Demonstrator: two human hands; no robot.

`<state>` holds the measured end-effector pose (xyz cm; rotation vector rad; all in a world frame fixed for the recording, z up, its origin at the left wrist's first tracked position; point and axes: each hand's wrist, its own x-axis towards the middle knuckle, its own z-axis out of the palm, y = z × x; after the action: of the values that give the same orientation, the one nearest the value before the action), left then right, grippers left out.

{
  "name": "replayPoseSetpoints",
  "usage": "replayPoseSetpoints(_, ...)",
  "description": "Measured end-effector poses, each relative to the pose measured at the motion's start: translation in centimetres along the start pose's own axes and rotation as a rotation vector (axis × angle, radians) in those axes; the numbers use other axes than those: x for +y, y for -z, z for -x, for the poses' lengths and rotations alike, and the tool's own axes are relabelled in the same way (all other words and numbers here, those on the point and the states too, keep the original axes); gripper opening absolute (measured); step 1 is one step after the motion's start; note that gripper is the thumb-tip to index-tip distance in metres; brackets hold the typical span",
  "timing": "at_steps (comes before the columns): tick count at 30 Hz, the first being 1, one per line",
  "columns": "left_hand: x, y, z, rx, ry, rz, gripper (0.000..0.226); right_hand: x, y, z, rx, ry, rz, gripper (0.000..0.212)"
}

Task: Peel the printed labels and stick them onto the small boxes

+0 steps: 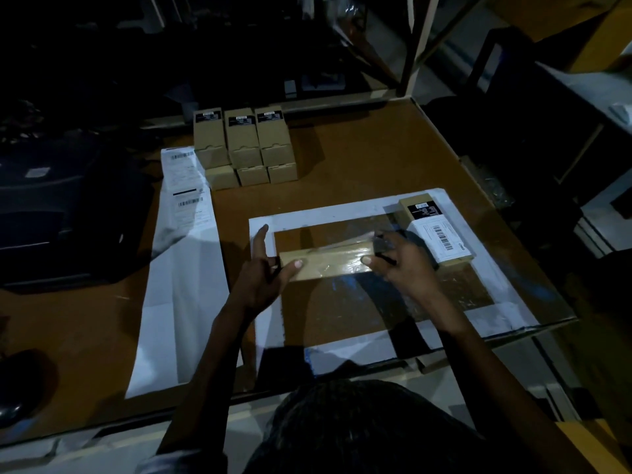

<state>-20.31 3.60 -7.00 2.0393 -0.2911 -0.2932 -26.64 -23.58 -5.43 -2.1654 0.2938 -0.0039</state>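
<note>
Both hands pinch one small box (326, 263) above the table (359, 159): left hand (265, 271) at its left end, right hand (398, 263) probably also holding tape. Labelled box (439, 230) just beside.

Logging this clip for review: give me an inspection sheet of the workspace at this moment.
Surface: brown wooden table with a white taped rectangular frame.
Job's things: stack of small brown cardboard boxes; white printed label sheet; labelled brown box at the frame's right; flat brown box under clear film.
Clutter: black bag at left.
Hands: left hand and right hand each thumb-press an end of the flat brown box.
Cables: nothing seen.
Surroundings: dim; metal shelving frame behind.
</note>
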Motion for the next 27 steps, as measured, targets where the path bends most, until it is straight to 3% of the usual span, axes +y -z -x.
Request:
replayPoseSetpoints(5,0.6,0.8,-2.3,0.034,-0.069,0.031,0.092,-1.2,0.5,-2.4,-0.018,0.007,0.054,0.047)
replayPoseSetpoints(10,1.2,1.2,-4.6,-0.061,-0.071,-0.076,0.092,-0.8,0.6,-4.0,-0.065,-0.005,0.070,0.049)
replayPoseSetpoints(12,1.9,1.1,-5.4,-0.114,-0.064,-0.043,0.093,-0.7,0.8,-4.5,-0.057,-0.005,0.069,0.061)
replayPoseSetpoints(14,2.7,0.9,-5.8,-0.180,-0.073,0.000,0.111,-1.0,1.0,-4.9,-0.055,-0.016,-0.030,0.078)
replayPoseSetpoints(17,3.6,0.4,-6.4,-0.299,-0.119,-0.056,0.129,-2.1,1.9,-5.5,-0.172,0.016,-0.059,0.092)
replayPoseSetpoints(20,4.2,0.0,-7.0,-0.341,-0.175,-0.099,0.123,-3.3,2.7,-5.8,-0.333,0.054,0.033,0.100)
replayPoseSetpoints(22,4.4,-0.1,-7.4,-0.351,-0.205,-0.133,0.114,-3.8,2.9,-6.0,-0.406,0.070,0.169,0.091)
replayPoseSetpoints(24,4.8,0.0,-7.5,-0.369,-0.216,-0.167,0.108,-4.4,2.9,-6.1,-0.433,0.088,0.258,0.083)
replayPoseSetpoints(27,5.1,0.0,-7.6,-0.399,-0.200,-0.176,0.107,-5.3,2.8,-6.6,-0.435,0.089,0.335,0.093)
